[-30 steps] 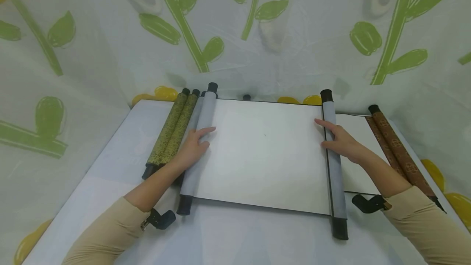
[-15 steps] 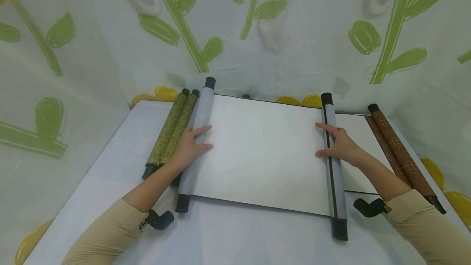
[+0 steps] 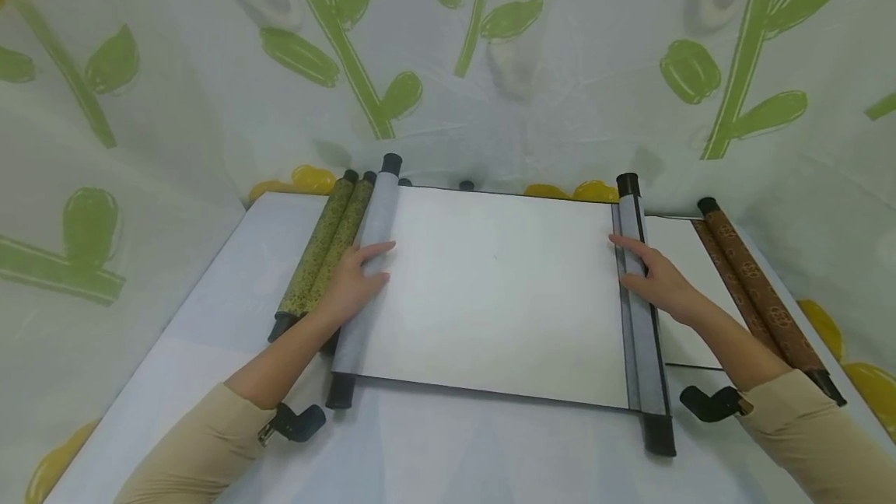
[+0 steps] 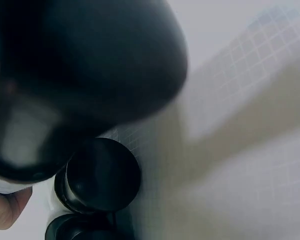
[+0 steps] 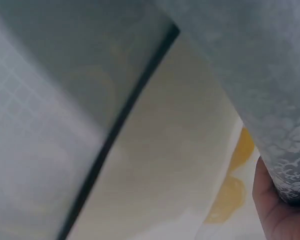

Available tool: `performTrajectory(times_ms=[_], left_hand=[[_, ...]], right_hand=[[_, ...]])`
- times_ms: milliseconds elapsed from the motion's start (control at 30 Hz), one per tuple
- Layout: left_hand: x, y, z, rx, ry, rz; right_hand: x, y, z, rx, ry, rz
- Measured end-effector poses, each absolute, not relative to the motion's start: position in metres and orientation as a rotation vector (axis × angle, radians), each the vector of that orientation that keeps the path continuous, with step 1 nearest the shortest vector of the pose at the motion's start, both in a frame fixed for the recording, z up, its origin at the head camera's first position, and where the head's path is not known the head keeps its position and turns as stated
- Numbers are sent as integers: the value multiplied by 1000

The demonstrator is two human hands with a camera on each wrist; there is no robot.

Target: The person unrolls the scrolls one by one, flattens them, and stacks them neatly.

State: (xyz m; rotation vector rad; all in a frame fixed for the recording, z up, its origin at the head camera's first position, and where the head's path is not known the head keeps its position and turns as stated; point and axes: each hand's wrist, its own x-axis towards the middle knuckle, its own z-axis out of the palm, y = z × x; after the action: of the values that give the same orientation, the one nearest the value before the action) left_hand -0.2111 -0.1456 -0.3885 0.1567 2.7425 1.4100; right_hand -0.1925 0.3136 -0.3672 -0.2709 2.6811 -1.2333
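Over the pale desk (image 3: 448, 457), my left grip (image 3: 350, 282) holds a white paper scroll (image 3: 490, 302) by its grey left roller (image 3: 380, 208). My right grip (image 3: 661, 280) holds the grey right roller (image 3: 649, 356).

couple of speckly green rolls (image 3: 318, 243) side by side, left part of the table (image 3: 490, 449) | brown flowery scroll (image 3: 759, 286), table's right | leafy-print backdrop (image 3: 574, 123), kinda wrinkly, behind the table
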Motion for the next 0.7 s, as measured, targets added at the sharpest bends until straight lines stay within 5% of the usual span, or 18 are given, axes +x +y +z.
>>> performTrajectory(times_ms=[700], left_hand=[[-215,-156,-384,258,2748,1426]], right_hand=[[-195,331,-354,-161,2697,-1156]])
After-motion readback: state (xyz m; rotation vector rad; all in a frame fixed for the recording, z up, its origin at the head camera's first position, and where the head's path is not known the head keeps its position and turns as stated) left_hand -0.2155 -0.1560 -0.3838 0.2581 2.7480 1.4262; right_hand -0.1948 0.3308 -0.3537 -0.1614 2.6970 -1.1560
